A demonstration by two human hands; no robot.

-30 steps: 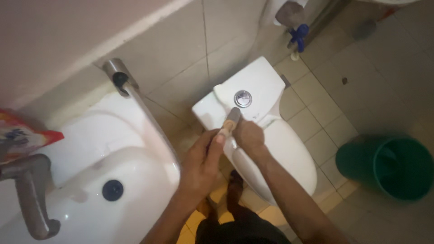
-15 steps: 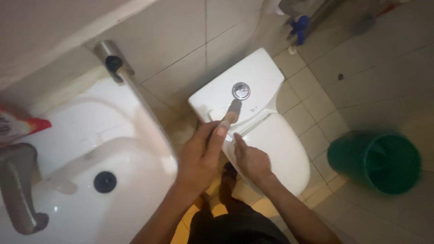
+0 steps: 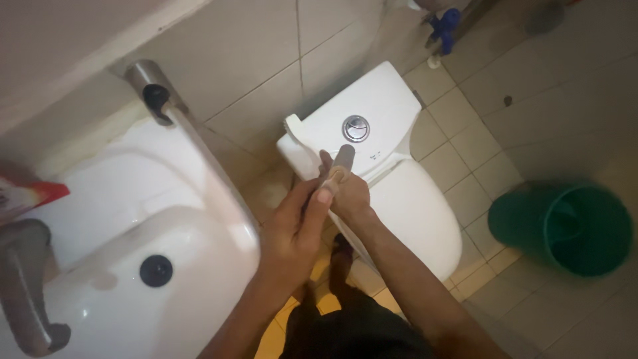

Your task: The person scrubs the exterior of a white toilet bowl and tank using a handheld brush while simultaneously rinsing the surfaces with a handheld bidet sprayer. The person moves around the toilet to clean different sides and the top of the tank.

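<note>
Fingers wrapping tight: the left hand is gripping a spray nozzle, thumb lying along its stem, the tip pointing at the white toilet tank just under the round flush button. The right hand is curling onto the toilet seat, which is standing tilted up beside the tank.

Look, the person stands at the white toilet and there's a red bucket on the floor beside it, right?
Not quite: the bucket is green, not red, as the head view shows. The rest holds: it sits on the tiled floor beside the white toilet.
</note>
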